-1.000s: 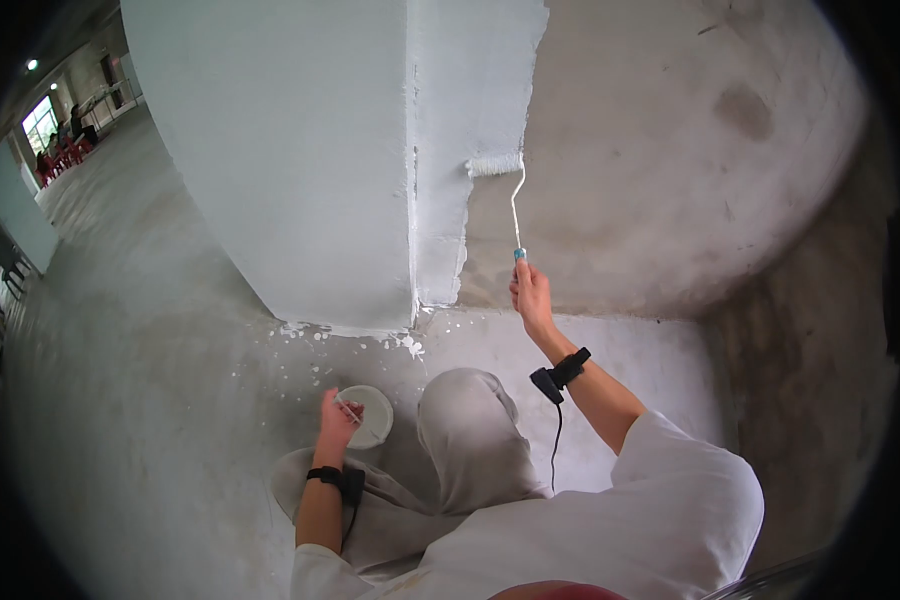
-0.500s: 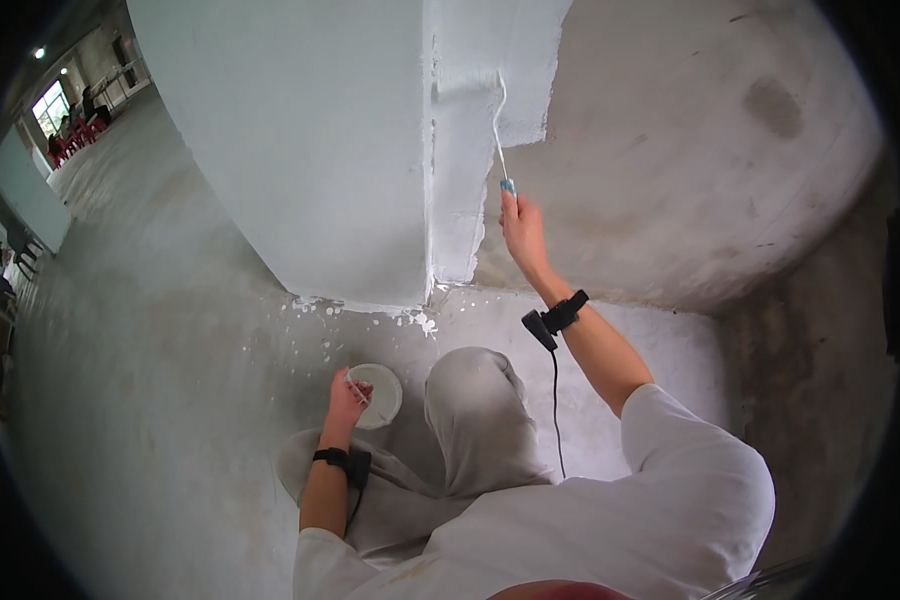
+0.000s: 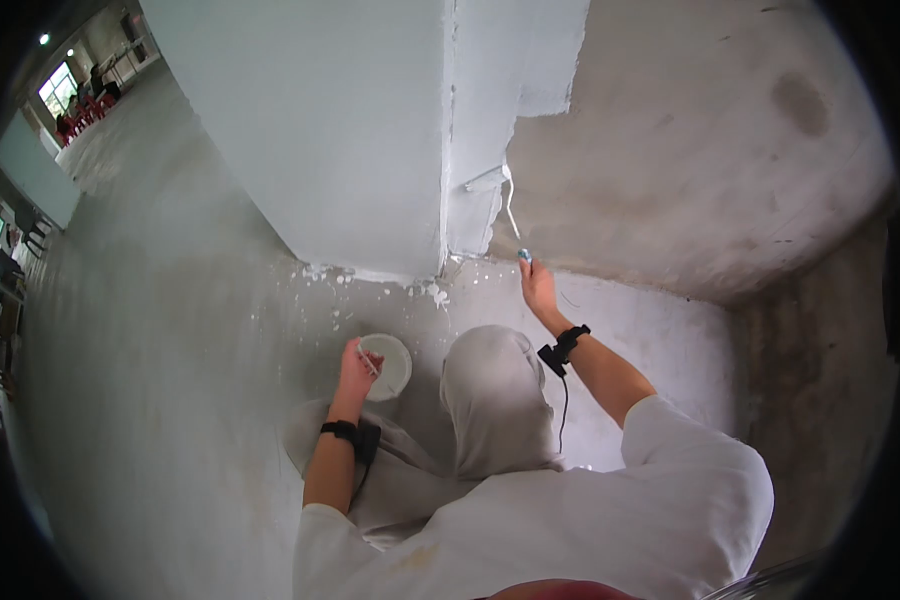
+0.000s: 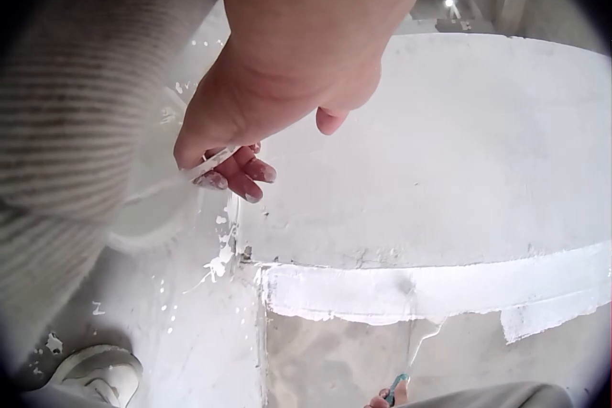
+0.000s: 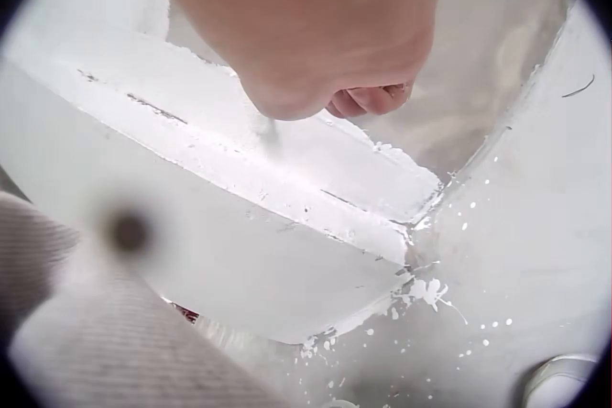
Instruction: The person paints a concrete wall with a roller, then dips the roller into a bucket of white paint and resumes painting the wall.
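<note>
My right hand (image 3: 539, 288) grips the blue handle of a paint roller (image 3: 511, 205). Its white roller head (image 3: 487, 179) lies against the freshly painted strip (image 3: 475, 215) beside the wall corner, low on the wall. In the left wrist view the roller's bent wire frame (image 4: 423, 343) shows, while in the right wrist view my hand hides most of the tool. My left hand (image 3: 357, 368) holds the thin white handle (image 4: 212, 163) of a round white bucket (image 3: 407, 372), with fingers curled around it. Pale paint is visible inside the bucket.
Bare grey wall (image 3: 670, 170) extends right of the strip's ragged edge. A pale painted wall face (image 3: 320, 130) stands to the left. White paint splatters (image 3: 435, 295) dot the floor below the corner. My bent knee (image 3: 495, 390) is beside the bucket. People sit far off at upper left.
The roller first went up the strip beside the corner, then came back down, my right hand moving with it. My left hand keeps hold of the bucket handle. The head view has shifted slightly.
</note>
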The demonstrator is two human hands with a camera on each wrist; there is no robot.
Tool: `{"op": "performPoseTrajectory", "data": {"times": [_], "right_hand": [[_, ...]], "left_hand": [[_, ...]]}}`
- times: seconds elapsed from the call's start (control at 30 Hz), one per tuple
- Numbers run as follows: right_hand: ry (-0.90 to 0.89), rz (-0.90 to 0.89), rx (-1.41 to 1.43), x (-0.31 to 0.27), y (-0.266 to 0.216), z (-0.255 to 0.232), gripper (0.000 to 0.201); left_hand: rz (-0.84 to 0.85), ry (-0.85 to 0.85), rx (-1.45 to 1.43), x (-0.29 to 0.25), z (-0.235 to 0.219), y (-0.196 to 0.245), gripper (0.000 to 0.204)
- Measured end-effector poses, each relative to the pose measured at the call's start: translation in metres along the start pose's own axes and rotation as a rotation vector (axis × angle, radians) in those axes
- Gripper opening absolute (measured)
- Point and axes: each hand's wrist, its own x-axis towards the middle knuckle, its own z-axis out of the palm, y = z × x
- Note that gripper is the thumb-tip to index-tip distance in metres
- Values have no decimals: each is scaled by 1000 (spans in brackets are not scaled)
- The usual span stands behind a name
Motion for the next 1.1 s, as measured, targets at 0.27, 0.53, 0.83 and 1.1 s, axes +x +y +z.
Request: {"op": "performPoseTrajectory", "data": {"times": [0.27, 0.53, 0.83, 1.1], "right_hand": [[-633, 312, 6, -48, 16, -40, 50], [-1262, 233, 362, -69, -15, -15, 34], [-1495, 205, 364, -72, -22, 41, 26], [-1566, -190, 219, -73, -64, 62, 33]], "left_hand": [[26, -134, -61, -13, 11, 6, 38], [11, -108, -134, -6, 20, 0, 44], [-5, -46, -73, -14, 14, 0, 42], [-3, -48, -62, -19, 15, 0, 43]]}}
